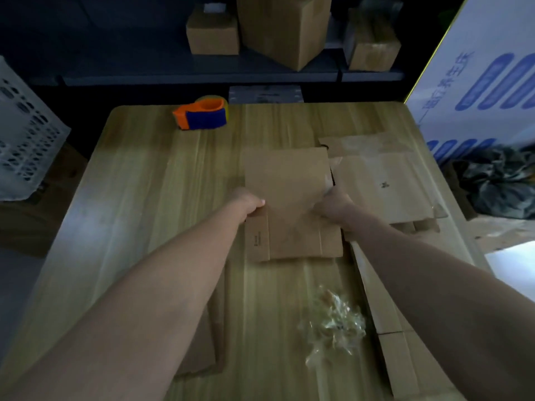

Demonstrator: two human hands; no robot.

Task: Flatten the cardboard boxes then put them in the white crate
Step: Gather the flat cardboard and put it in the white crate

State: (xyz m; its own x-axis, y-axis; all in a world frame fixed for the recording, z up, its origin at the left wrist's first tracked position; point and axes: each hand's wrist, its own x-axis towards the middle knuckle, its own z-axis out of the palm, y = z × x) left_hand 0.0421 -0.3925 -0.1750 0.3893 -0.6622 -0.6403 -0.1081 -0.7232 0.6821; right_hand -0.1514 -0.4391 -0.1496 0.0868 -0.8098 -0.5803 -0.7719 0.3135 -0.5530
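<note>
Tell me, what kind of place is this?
Probably a packing or storage room: cardboard boxes stand on a shelf behind, a tape dispenser and a flattened box are on the wooden table, and a white crate is beside it.

Brown flattened box [289,198], orange-and-blue tape dispenser [202,115], perforated white crate [23,134].

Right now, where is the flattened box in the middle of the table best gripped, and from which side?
By its two long side edges, near mid-length, from left and right. The flattened box lies flat on the table, so only its edges let fingers curl under; the left hand and right hand sit there.
</note>
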